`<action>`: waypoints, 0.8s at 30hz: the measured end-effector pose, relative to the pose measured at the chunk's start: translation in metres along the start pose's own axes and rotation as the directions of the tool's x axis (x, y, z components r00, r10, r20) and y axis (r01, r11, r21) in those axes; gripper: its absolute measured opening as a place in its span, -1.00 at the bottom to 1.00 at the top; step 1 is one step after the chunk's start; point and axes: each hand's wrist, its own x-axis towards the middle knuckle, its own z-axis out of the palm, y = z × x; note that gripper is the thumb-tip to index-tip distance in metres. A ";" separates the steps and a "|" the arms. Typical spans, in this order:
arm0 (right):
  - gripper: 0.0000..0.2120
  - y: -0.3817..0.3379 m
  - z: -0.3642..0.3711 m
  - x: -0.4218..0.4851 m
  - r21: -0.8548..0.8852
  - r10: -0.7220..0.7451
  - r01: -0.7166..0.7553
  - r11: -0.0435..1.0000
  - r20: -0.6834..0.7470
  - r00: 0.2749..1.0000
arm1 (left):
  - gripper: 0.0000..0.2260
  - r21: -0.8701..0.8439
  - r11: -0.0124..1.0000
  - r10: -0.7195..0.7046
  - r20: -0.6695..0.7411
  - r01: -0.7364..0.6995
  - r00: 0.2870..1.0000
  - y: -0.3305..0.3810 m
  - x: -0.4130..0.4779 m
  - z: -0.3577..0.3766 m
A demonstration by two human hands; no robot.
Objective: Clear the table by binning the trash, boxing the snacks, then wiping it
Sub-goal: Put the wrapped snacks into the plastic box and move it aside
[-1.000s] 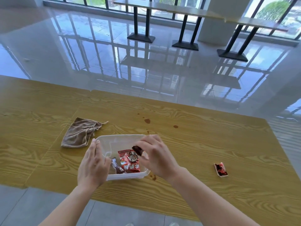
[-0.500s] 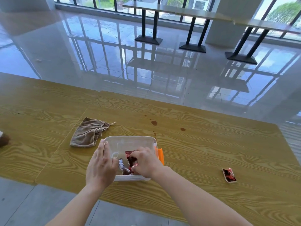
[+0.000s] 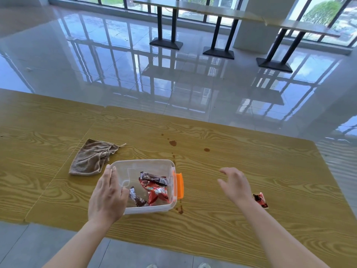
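On the wrappers I see white lettering, but I cannot read any brand or word; it is too small and blurred. My left hand (image 3: pixel 108 196) rests on the left rim of the clear plastic box (image 3: pixel 146 163), its grip lying over the edge with the fingers (image 3: pixel 113 176) stretched along the wall, not closed around anything. Inside the box, just to the right of this hand, lie three snacks: a dark brown bar (image 3: pixel 154 178) at the far side, a red packet (image 3: pixel 156 193) under and in front of it, and a small dark wrapper (image 3: pixel 136 198) nearest to my left thumb. An orange clip (image 3: pixel 179 185) sits on the right wall of the box. My right hand (image 3: pixel 234 185) hovers above the bench (image 3: pixel 251 167), the grip open and empty with fingers spread, well apart from the box. Just to the right of this hand, near the wrist, a small red snack packet (image 3: pixel 260 200) lies flat on the bench, not touched. Beyond my left hand, to the far left of the box, a brown cloth (image 3: pixel 92 157) lies crumpled. Dark brown stains (image 3: pixel 172 143) mark the bench beyond the box, and another spot (image 3: pixel 180 209) is at its near right corner.
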 end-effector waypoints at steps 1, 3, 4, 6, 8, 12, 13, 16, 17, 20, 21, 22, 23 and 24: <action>-0.60 0.021 -0.001 0.002 -0.067 0.072 -0.070 0.995 0.023 0.997 | -0.26 0.005 1.000 0.003 0.003 -0.003 1.000 0.000 0.000 0.000; -0.55 0.057 -0.001 0.003 -0.196 0.224 -0.207 0.958 0.064 0.973 | -0.27 0.011 1.000 0.012 0.018 -0.012 1.000 -0.001 0.000 0.001; -0.53 0.072 0.000 0.002 -0.256 0.290 -0.261 0.931 0.082 0.954 | -0.30 -0.006 1.000 0.007 0.016 -0.006 1.000 -0.002 0.001 0.001; -0.52 0.094 0.003 0.000 -0.345 0.387 -0.332 0.878 0.106 0.916 | -0.36 -0.053 0.999 -0.013 0.003 0.013 1.000 -0.002 0.001 0.002; -0.54 0.108 0.008 -0.004 -0.369 0.454 -0.387 0.845 0.113 0.884 | -0.37 -0.069 0.997 -0.021 -0.001 0.021 1.000 -0.001 0.000 0.003; -0.62 0.121 0.022 -0.012 -0.327 0.486 -0.428 0.843 0.122 0.865 | -0.32 -0.058 0.998 -0.027 0.002 0.027 1.000 0.000 0.000 0.002; -0.63 0.123 0.026 -0.013 -0.311 0.476 -0.424 0.850 0.111 0.872 | -0.31 -0.051 0.998 -0.022 0.002 0.022 1.000 0.000 0.000 0.003; -0.73 0.124 0.034 -0.013 -0.284 0.427 -0.394 0.874 0.061 0.902 | -0.30 -0.028 1.000 -0.015 0.010 0.015 1.000 -0.001 0.001 0.006; -0.77 0.123 0.035 -0.013 -0.284 0.413 -0.383 0.879 0.050 0.910 | -0.30 -0.021 1.000 -0.015 0.011 0.015 1.000 -0.002 0.002 0.007; -0.79 0.118 0.035 -0.012 -0.248 0.368 -0.348 0.904 0.038 0.929 | -0.31 -0.020 1.000 -0.016 0.002 0.016 1.000 -0.003 0.002 0.008; -0.78 0.114 0.034 -0.011 -0.218 0.347 -0.332 0.918 0.034 0.937 | -0.31 -0.021 1.000 -0.016 -0.002 0.016 1.000 -0.003 0.002 0.008; -0.78 0.108 0.032 -0.010 -0.177 0.325 -0.315 0.932 0.030 0.945 | -0.31 -0.025 1.000 -0.019 -0.004 0.019 1.000 -0.003 0.002 0.008; -0.78 0.099 0.029 -0.008 -0.123 0.301 -0.295 0.947 0.025 0.953 | -0.31 -0.028 0.999 -0.021 -0.003 0.021 1.000 -0.003 0.002 0.008; -0.79 0.087 0.026 -0.006 -0.054 0.269 -0.268 0.962 0.016 0.963 | -0.32 -0.029 0.999 -0.023 -0.003 0.023 1.000 -0.003 0.002 0.008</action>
